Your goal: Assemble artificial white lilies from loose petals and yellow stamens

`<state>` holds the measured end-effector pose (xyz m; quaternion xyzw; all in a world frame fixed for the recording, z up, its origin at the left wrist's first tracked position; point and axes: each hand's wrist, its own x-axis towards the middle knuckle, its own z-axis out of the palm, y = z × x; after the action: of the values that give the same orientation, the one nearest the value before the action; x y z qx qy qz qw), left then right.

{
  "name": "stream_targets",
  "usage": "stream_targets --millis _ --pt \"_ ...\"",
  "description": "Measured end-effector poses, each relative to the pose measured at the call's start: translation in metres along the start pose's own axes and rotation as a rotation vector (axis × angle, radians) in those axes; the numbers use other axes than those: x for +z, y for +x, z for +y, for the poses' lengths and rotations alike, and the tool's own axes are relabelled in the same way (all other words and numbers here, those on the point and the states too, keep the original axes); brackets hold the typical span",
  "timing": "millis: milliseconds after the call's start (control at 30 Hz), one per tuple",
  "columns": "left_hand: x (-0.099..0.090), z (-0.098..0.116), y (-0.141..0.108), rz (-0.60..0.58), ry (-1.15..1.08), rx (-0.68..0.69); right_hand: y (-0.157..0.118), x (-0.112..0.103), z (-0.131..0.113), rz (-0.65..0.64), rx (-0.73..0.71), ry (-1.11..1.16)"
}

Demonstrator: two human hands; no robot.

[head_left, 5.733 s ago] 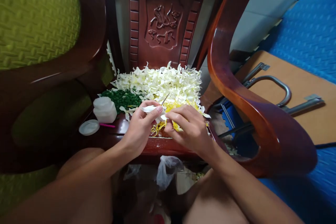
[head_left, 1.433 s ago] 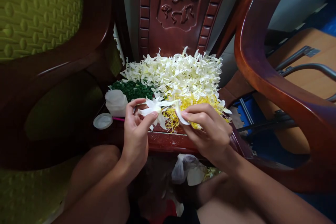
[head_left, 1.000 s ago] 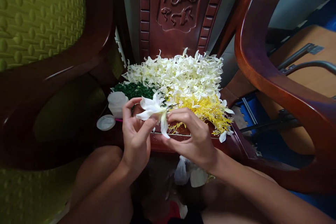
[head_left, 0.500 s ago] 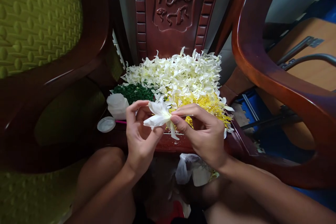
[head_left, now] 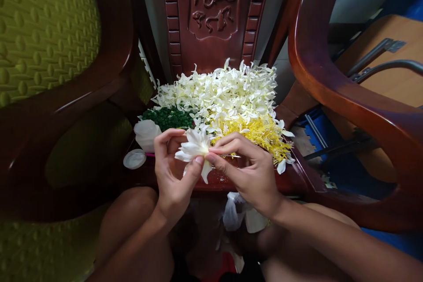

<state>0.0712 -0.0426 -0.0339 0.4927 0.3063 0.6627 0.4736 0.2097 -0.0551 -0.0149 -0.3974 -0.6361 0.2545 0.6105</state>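
Between my hands is a white artificial-looking flower (head_left: 193, 146) with several petals spread to the left and one hanging down. My left hand (head_left: 175, 172) curls round it, thumb pressed near its base. With thumb and fingertips, my right hand (head_left: 247, 167) pinches the flower's base, and a thin stem or wire (head_left: 233, 156) sticks out to the right between the fingers. Behind the hands, a heap of white petals (head_left: 224, 88) covers the seat. Yellow stamen-like strands (head_left: 261, 134) lie in front of it, and small dark green pieces (head_left: 168, 117) to the left.
A white cup-like container (head_left: 146, 134) and a small round white lid or dish (head_left: 134, 158) stand at the seat's left. Glossy wooden chair arms curve at the left (head_left: 119, 70) and right (head_left: 317, 70). A plastic bag (head_left: 233, 213) sits below the seat's front edge.
Both hands have shifted slightly left with the flower. The left thumb now lies higher, against the flower's base, and the petals are turned a little differently.
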Motion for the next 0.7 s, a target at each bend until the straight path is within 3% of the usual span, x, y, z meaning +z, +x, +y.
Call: stream_targets --millis 300,533,700 --pt "0.002 0.003 0.0 0.008 -0.076 -0.156 0.001 -0.004 0.004 -0.079 -0.004 0.051" --pt "0.009 0.013 0.01 0.063 -0.186 -0.451 0.005 -0.013 0.013 -0.104 0.041 0.073" --pt "0.009 0.014 0.016 0.079 -0.27 -0.635 0.008 -0.033 0.013 -0.071 -0.109 0.058"
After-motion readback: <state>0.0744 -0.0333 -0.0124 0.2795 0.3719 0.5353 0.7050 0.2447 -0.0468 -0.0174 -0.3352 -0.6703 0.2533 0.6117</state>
